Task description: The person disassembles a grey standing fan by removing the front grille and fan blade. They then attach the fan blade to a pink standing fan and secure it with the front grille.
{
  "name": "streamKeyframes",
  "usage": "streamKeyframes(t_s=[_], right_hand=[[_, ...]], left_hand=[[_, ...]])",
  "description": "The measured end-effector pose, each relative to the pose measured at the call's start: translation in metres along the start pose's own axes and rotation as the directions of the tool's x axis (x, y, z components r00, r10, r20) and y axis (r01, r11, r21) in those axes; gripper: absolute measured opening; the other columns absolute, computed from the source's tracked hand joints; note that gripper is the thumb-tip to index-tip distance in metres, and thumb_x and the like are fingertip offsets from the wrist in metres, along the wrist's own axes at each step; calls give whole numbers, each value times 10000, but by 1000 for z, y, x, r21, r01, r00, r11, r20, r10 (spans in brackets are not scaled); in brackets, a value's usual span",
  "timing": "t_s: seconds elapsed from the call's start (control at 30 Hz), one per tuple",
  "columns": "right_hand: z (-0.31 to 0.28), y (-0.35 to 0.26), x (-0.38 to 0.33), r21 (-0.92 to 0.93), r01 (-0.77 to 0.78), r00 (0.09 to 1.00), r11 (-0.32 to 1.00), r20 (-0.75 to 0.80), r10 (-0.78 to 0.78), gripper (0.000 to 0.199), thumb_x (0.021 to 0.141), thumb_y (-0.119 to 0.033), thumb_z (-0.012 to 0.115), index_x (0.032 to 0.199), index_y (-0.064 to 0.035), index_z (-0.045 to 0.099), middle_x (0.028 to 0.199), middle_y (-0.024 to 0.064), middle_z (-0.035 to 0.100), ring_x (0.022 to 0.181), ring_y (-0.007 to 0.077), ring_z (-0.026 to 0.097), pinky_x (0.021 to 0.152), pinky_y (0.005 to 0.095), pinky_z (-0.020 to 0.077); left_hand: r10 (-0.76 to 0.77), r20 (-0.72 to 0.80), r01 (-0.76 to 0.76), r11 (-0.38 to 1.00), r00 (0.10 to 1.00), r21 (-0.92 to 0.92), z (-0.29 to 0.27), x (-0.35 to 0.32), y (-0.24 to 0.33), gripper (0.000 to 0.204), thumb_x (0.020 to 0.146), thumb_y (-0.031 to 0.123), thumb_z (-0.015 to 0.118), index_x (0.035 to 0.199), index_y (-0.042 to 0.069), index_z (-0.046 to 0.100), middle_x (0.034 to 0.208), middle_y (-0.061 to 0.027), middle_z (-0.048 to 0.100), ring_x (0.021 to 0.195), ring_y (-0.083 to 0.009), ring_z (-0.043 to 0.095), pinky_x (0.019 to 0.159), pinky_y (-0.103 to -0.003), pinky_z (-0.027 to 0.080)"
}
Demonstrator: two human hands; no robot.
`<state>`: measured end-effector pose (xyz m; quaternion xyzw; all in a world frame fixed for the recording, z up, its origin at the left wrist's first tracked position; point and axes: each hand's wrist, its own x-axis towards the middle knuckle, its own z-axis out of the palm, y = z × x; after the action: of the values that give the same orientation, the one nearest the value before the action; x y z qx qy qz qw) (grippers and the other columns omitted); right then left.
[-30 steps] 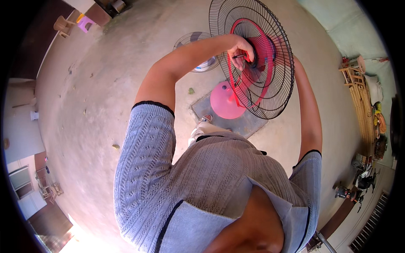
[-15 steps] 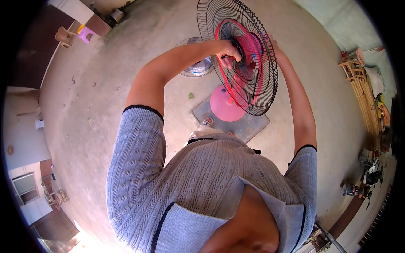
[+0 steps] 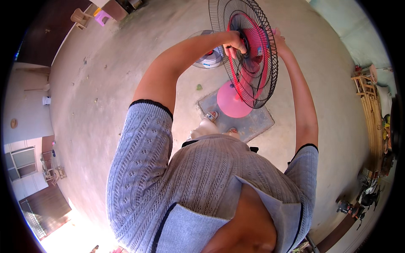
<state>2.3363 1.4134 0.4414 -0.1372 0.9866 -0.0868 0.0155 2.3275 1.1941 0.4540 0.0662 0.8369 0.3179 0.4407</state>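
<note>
In the head view, at the upper middle of the frame: a large round fan head of black wire with a red ring inside (image 3: 255,51), raised above the floor and cut by the top edge. Seen at a slant, with the long axis of its outline running from upper left down to lower right, and with the hub toward the left. At this hub, the person's left hand (image 3: 233,43), with fingers curled and seemingly closed on the centre piece. Just beside the right rim in the picture, the right hand (image 3: 281,41), partly hidden by the wire; cannot tell whether clamped on it or only resting. So, nearer to the hub, the left hand, with the fan head to its right and between both hands. Below the disc, a smooth pink round base (image 3: 233,102), on a flat grey square slab (image 3: 260,122). Behind the left forearm, a second round fan with a pale wire grille (image 3: 207,61). All around, a wide beige concrete floor (image 3: 97,135); at upper left, a tan plastic chair (image 3: 80,17) beside a pink plastic stool (image 3: 102,18); along the right edge, a bundle of long yellowish poles (image 3: 372,122).
</note>
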Motion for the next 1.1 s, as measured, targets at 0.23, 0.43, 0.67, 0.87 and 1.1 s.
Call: streamKeyframes(t_s=[0.23,0.43,0.67,0.87,1.1], right_hand=[[8,9,-4,82,106,987,991,-129,-94,1252,473,-230,881,1498,-283,163,1434,118,398,1345,384,315,1085,558,271],[29,11,-106,495,-104,803,862,-470,367,859,782,-70,712,1487,-100,221,1473,248,305,1367,349,312,1117,397,264],[386,17,-405,255,-940,-50,-228,558,828,336,898,-356,574,925,-21,571,613,131,561,530,309,547,606,480,497],[439,-185,-389,458,-817,333,-350,871,362,234,924,-285,566,961,-54,558,668,57,507,500,179,425,485,427,379],[411,-211,-149,470,-862,297,-189,771,564,314,880,-345,627,1076,-100,623,889,31,638,805,164,609,746,404,483]], left_hand=[[-11,-90,21,994,996,104,-1,0,-16,753,653,353,826,1269,63,503,1210,-153,592,1128,-288,570,899,-485,478],[393,-664,-456,886,637,86,45,-41,-173,654,757,272,775,1281,20,475,1192,-196,597,1140,-300,574,930,-394,472],[-210,-119,240,899,970,368,173,-141,-521,293,791,275,673,948,27,660,1025,-194,655,1020,-351,617,858,-445,511],[-542,118,532,840,832,105,152,-265,-598,410,805,224,638,1111,-46,606,1135,-253,618,1006,-333,649,794,-448,555],[-680,28,640,675,733,-368,79,-119,-687,209,826,265,627,777,64,658,632,-75,612,558,-200,597,449,-361,464]])
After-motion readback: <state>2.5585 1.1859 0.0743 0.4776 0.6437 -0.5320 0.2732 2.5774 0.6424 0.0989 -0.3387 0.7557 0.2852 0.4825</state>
